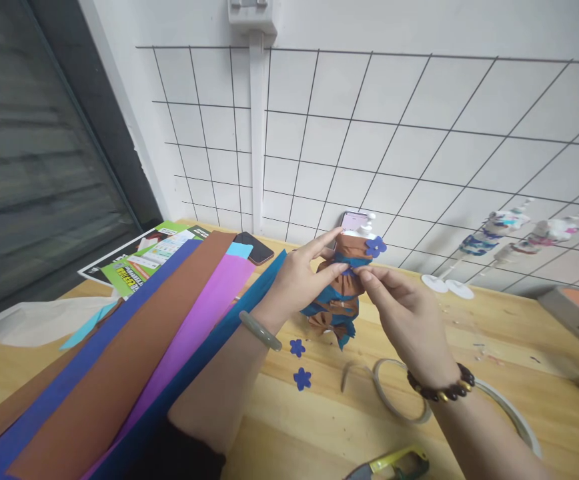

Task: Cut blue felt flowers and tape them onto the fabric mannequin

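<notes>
A small figure (345, 285) dressed in gathered brown and teal paper stands on the wooden table, with a white top and a blue paper flower (376, 247) near its upper right. My left hand (305, 272) wraps round its upper left side, thumb pressed on the front. From the right, my right hand (405, 313) pinches at the figure's middle, its fingertips meeting the teal band by my left thumb. A bit of blue shows between the fingertips, too small to make out. Two blue paper flowers (302, 379) lie below the figure.
Long strips of brown, blue, purple and teal paper (119, 360) cover the left side. A dark phone (255, 248) and leaflets (139, 267) lie behind. Coiled tape (400, 393) and a yellow-handled tool (394, 463) are in front. Two white stands with dressed figures (494, 233) are at right.
</notes>
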Demonstrator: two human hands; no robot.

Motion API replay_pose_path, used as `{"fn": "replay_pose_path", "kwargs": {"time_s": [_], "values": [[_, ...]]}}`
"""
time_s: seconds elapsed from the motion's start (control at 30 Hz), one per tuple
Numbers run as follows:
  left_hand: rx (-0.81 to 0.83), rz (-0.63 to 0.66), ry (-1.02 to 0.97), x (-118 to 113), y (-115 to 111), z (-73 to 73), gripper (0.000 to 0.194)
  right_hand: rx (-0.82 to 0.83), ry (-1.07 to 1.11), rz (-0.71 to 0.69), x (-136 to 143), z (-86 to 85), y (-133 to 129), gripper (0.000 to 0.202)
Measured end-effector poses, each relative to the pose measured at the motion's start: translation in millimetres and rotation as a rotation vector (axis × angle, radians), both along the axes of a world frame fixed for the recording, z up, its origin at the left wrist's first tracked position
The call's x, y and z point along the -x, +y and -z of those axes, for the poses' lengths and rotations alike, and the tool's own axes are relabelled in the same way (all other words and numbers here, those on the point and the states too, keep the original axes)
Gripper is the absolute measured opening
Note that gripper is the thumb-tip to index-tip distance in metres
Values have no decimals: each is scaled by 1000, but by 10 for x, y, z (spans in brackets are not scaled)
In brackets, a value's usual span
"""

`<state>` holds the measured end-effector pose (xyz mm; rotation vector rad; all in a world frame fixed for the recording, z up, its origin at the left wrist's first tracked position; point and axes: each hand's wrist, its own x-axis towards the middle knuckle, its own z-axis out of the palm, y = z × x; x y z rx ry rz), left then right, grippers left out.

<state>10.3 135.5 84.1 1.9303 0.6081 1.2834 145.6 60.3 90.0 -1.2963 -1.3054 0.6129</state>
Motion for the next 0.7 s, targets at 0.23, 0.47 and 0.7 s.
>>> {"fn": "replay_pose_path", "kwargs": {"time_s": [0.23,0.47,0.7], "values": [[-18,-1,-17,-19,3,12,52,81,45,10,20,-83,-32,19],[-34,-3,13,4,6,5,58,27,-39,74,-15,-76,-41,21],[-31,6,30,24,10,14,69,167,-144,373,-478,69,-249,28]]}}
